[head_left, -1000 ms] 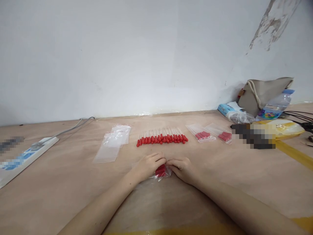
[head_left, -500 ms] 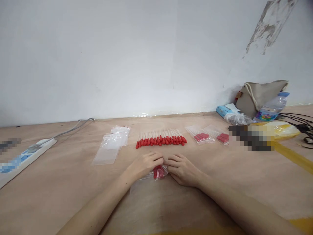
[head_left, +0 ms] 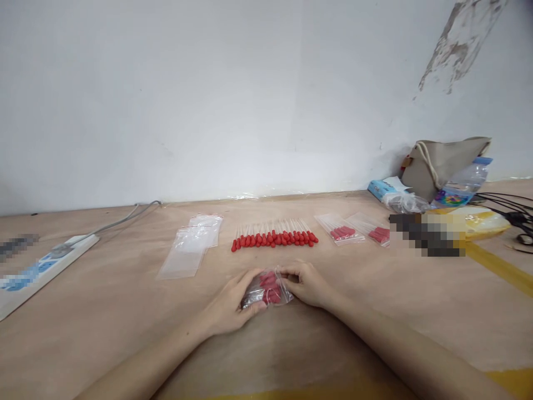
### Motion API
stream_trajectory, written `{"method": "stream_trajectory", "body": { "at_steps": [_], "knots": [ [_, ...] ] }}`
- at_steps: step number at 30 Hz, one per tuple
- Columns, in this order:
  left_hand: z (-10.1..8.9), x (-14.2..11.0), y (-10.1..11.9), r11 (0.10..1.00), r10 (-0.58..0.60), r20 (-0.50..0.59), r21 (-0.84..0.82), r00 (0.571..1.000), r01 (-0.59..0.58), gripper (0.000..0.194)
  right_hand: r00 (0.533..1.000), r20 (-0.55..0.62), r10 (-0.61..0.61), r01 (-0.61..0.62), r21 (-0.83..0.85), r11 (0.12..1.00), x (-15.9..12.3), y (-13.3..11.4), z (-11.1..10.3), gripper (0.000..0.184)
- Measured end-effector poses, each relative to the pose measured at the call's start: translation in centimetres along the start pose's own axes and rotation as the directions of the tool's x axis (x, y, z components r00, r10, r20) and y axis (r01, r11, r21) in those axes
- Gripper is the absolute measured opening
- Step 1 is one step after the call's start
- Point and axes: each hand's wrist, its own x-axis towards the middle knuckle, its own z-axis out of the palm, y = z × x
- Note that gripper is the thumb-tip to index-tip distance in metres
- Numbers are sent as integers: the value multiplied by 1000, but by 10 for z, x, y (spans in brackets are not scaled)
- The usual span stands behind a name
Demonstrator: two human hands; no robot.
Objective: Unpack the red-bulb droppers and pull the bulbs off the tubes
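Between my hands, low over the tabletop, is a clear zip bag with red-bulbed droppers inside. My left hand grips the bag's left side, thumb in front and fingers behind. The right hand pinches the bag at its upper right edge. Just beyond, a row of loose droppers lies with red rubber bulbs toward me and thin clear stems pointing away. Two filled zip bags rest to the right of the row. Flat clear zip bags overlap on its left.
At far left is a white power strip with a grey cable. On the right stand a blue tissue pack, a grey bag and a plastic bottle. Black cables lie beyond. A white wall closes off the back.
My left hand has shifted left and spread around the bag, and my hands are farther apart. More of the bag and its red bulbs shows now. The loose droppers have stayed put.
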Motion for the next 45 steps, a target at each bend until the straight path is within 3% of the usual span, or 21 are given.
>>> {"method": "stream_trajectory", "body": {
  "at_steps": [5,9,14,18,23,27,31,33,35,38,40,42,45],
  "knots": [
    [8,-9,-10,998,-50,-12,-27,999,50,50,999,10,47,-46,-125,991,2,-2,2,19],
    [12,2,-12,996,-57,-28,-67,998,55,48,992,10,123,-123,83,989,1,1,1,18],
    [13,8,-10,993,-31,-60,-112,998,25,45,990,42,134,-140,375,916,2,2,4,27],
    [14,6,-9,993,-41,-61,-111,997,34,46,994,54,96,-110,391,914,2,3,5,25],
    [14,6,-9,994,-46,-68,-106,997,39,43,987,-39,157,-133,353,926,-1,11,2,21],
    [13,7,-9,996,-50,-75,-82,996,44,43,969,-20,245,-199,526,827,-3,22,-10,30],
    [13,6,-11,996,-63,-56,-66,996,59,42,953,28,302,-251,631,734,-5,34,-46,35],
    [13,6,-12,996,-71,-47,-57,996,69,42,933,-11,361,-267,651,710,-8,44,-71,34],
    [14,6,-13,997,-69,-44,-49,997,66,41,881,-117,457,-261,687,679,-11,56,-94,32],
    [14,6,-13,997,-58,-49,-49,997,56,41,788,-359,501,-110,718,688,-13,77,-115,33],
    [14,6,-14,996,-64,-44,-59,997,61,41,734,-504,455,-52,626,778,-10,89,-115,35],
    [14,7,-14,994,-83,-29,-73,996,80,42,709,-593,382,-84,466,881,-5,98,-107,35],
    [14,6,-13,990,-108,-14,-89,994,107,42,734,-627,262,-211,156,965,4,105,-92,26]
  ]
}}
